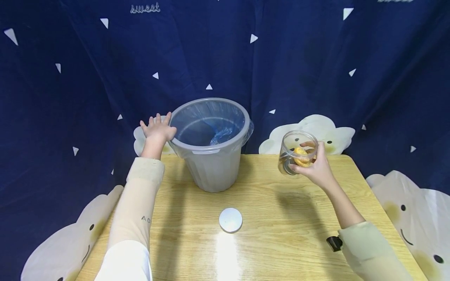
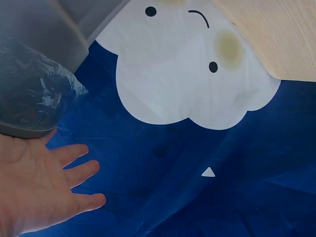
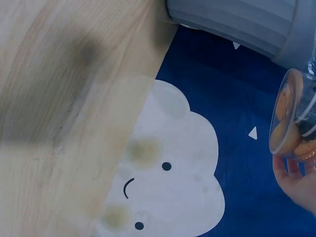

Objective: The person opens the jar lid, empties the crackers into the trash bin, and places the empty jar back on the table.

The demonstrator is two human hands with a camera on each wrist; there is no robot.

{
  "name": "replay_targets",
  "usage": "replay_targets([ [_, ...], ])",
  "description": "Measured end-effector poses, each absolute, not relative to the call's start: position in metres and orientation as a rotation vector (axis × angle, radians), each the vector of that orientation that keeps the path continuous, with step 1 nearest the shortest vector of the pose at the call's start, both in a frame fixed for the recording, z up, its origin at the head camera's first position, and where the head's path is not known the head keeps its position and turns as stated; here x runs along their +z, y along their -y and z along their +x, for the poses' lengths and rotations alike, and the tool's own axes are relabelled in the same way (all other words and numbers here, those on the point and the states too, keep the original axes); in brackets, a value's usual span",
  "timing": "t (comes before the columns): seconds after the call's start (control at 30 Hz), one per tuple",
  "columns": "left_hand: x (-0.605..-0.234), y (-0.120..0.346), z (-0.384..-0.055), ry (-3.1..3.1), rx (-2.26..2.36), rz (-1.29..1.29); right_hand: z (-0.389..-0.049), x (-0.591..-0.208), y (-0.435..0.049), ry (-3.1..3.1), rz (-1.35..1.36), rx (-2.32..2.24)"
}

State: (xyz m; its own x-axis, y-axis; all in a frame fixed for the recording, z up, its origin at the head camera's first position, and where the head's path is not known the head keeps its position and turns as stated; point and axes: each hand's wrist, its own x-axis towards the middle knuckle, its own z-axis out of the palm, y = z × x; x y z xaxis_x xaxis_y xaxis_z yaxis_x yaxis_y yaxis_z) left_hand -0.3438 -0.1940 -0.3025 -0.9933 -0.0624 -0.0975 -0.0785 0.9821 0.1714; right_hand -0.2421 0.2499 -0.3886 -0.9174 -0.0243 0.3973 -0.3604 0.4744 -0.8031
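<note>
A grey bin (image 1: 213,171) lined with a thin clear bluish bag (image 1: 225,132) stands upright at the back of the table. My left hand (image 1: 158,130) touches the left side of its rim, fingers spread and straight; the left wrist view shows the palm (image 2: 37,182) against the rim. On the right, my right hand (image 1: 321,169) grips a clear jar (image 1: 285,146), lidless and held slightly tilted above the table. Inside it are orange-tan round pieces (image 3: 285,138), which look like cookies, and something dark. A white round lid (image 1: 230,219) lies flat on the table.
The wooden table (image 1: 281,238) has its back edge just behind the bin. A dark blue curtain (image 1: 197,47) with white triangles and cloud faces hangs behind and around it. A small black object (image 1: 334,243) sits at the right sleeve cuff.
</note>
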Motion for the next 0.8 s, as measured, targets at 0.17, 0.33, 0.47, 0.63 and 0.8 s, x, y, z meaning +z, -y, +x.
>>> replay_targets([
  [0.17, -0.302, 0.194, -0.344, -3.033, 0.269, -0.105, -0.252, -0.383, -0.241, 2.400, 0.334, 1.377],
  [0.33, -0.301, 0.193, -0.344, -3.030, 0.257, -0.107, -0.263, -0.377, -0.233, 2.398, 0.325, 1.313],
  [0.47, -0.301, 0.194, -0.345, -3.028, 0.261, -0.108, -0.271, -0.372, -0.226, 2.388, 0.321, 1.253],
  [0.63, -0.301, 0.194, -0.345, -3.024, 0.270, -0.108, -0.280, -0.366, -0.217, 2.380, 0.312, 1.221],
  [0.8, -0.302, 0.194, -0.345, -3.023, 0.273, -0.102, -0.284, -0.359, -0.209, 2.398, 0.271, 1.189],
])
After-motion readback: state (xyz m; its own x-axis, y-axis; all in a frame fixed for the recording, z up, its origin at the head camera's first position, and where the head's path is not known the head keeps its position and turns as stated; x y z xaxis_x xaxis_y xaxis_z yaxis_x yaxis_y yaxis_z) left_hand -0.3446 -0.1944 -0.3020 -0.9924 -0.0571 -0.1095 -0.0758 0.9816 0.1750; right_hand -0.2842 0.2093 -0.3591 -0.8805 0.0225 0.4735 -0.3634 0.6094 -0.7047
